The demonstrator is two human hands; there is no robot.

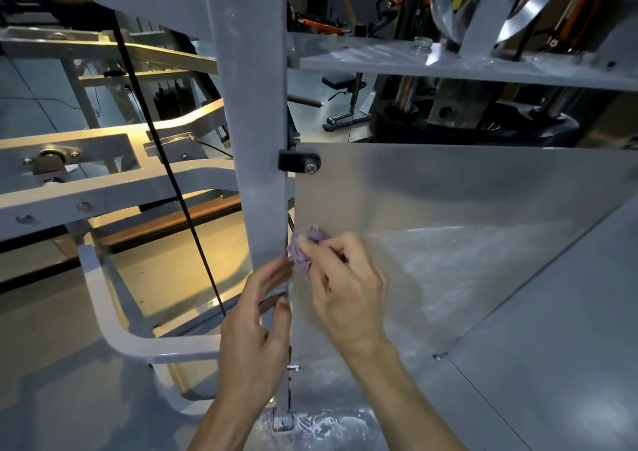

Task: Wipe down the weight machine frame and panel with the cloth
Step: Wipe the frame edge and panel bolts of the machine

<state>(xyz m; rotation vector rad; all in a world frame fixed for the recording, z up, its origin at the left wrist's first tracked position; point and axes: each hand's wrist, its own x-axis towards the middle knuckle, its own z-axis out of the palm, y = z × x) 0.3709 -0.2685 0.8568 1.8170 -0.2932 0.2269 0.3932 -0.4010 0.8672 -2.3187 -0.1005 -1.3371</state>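
Note:
A small crumpled purple cloth [304, 249] is pinched in the fingers of my right hand [345, 288] and pressed at the left edge of the clear, smeared panel [448, 229]. The grey upright frame post [253, 139] stands just left of the cloth. My left hand [257, 326] holds the post's lower part, fingers curled around its right edge just below the cloth.
A black bracket with a bolt [299, 161] fixes the panel to the post. A black cable [172, 181] runs diagonally left of the post. White frame arms [114, 188] lie to the left, a pulley wheel [490, 5] upper right, and a grey shelf plate [448, 63] above the panel.

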